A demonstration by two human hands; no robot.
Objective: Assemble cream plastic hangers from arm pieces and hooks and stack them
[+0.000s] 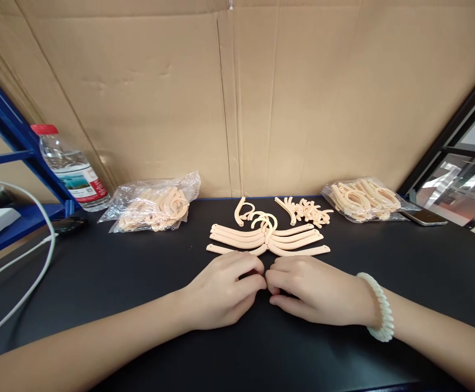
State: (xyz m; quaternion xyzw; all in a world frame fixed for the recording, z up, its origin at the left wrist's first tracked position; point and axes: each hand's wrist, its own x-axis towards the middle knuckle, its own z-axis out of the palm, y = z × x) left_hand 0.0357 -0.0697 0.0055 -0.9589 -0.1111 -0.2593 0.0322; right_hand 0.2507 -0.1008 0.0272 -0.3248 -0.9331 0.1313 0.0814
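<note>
My left hand (229, 288) rests on the black tabletop with its fingers curled, and nothing shows in it. Facing it, nearly touching at the fingertips, my right hand (314, 288) is curled too, with a pale beaded bracelet (379, 307) at the wrist. Just beyond both hands lie beige plastic folding-hanger arms, a left stack (237, 238) and a right stack (296, 238). Several curved hooks (270, 220) lie where the stacks meet. The nearest left arm is partly hidden behind my left hand.
Behind are loose arms (241, 211) and a heap of small beige parts (313, 211). Clear bags of beige parts stand left (155, 207) and right (363, 200). A phone (425, 217) lies far right; a water bottle (74, 174) and white cable (45, 261) are left. Cardboard (159, 98) backs the table.
</note>
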